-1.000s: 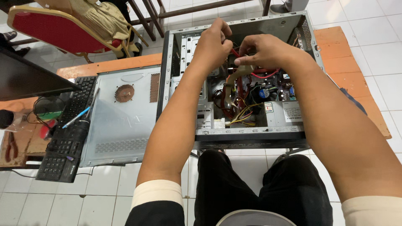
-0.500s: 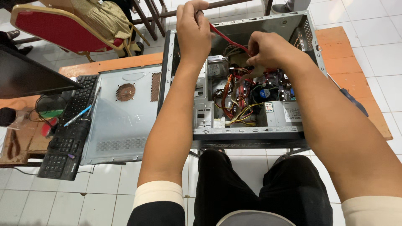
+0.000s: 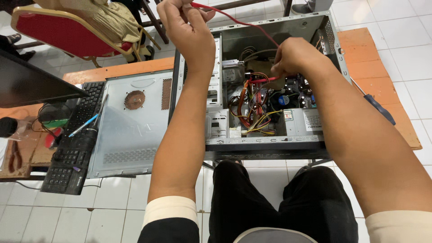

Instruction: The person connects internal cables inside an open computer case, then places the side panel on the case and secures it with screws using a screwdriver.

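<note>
Both hands, left (image 3: 186,27) and right (image 3: 294,56), pinch a red cable (image 3: 243,22); it slants down-right into the open case (image 3: 270,144) holding wires.

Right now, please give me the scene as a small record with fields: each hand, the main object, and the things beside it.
left hand: raised above the case, pinching one end of the red cable
right hand: inside the case, gripping the same cable lower down
computer case: open, lying on its side, wires and board visible
side panel: grey, lies left of the case
keyboard: black, left of the panel
screwdriver: right of the case
</note>
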